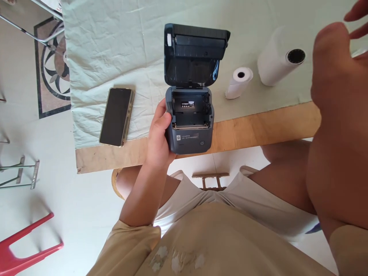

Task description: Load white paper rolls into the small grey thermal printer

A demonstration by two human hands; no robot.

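My left hand grips the left side of a small dark grey printer, thumb on its edge. The printer's black lid is swung up, and its paper compartment shows no roll inside. To the right of the printer, a small white paper roll lies on the cloth, with a larger white roll beyond it. At the upper right edge, my right hand is raised and partly cut off by the frame; some fingers show spread apart, with nothing visible between them.
A phone lies on the pale green cloth at the left. The table's wooden edge runs in front of my lap. On the floor at left are a red stool and metal legs.
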